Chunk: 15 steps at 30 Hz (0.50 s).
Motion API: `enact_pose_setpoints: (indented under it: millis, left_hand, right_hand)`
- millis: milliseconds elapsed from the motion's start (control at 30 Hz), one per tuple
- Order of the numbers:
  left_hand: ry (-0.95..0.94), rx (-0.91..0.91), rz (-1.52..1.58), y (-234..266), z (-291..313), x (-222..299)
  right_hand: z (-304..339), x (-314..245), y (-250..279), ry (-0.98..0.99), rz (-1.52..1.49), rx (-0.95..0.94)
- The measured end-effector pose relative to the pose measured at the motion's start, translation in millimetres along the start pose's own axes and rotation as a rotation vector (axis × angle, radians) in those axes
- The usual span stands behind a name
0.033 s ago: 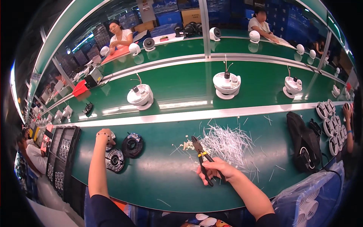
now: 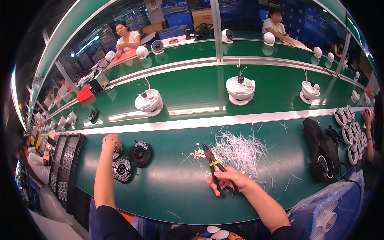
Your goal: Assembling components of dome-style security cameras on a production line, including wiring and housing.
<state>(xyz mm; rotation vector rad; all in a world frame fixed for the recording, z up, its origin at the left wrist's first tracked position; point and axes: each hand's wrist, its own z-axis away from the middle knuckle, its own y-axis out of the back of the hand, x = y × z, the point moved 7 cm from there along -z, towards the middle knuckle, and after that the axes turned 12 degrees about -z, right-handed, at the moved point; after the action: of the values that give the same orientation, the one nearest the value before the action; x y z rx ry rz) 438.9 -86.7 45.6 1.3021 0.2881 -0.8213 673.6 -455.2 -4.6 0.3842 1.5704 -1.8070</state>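
My right hand [image 2: 229,181] grips a pair of cutting pliers [image 2: 213,162] with black handles and yellow bands, its jaws pointing away from me. Beyond and beside it lies a heap of thin white strips [image 2: 242,152], with small cream bits [image 2: 199,153] at its left edge. On the left, my left hand [image 2: 112,141] reaches over a small dark part and is a little blurred. Its fingers are too unclear to show a hold. Close by are a round black part with a circuit board [image 2: 122,169] and a black ring-shaped part [image 2: 141,154].
A black compartment tray [image 2: 66,168] stands at the left. Several white round housings with upright wires [image 2: 240,90] sit on the green belt [image 2: 192,94] beyond a pale rail. At the right are a black bag [image 2: 320,148] and stacked white rings [image 2: 352,134]. Co-workers sit across.
My left hand has shifted slightly, its fingers turning away from view. The housings on the belt have crept a little to the right. My right hand and the pliers stay put.
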Motion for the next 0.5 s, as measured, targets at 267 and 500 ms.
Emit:
enact_pose_setpoints:
  millis: [267, 500]
  left_hand:
    - [-0.150, 0.000, 1.312, 87, -37, 138]
    - [0.015, -0.123, 2.564, 72, -96, 182]
  right_hand:
    - [0, -4, -1, 0.005, 0.012, -0.006]
    - [2, -6, 3, 0.006, 0.018, 0.016]
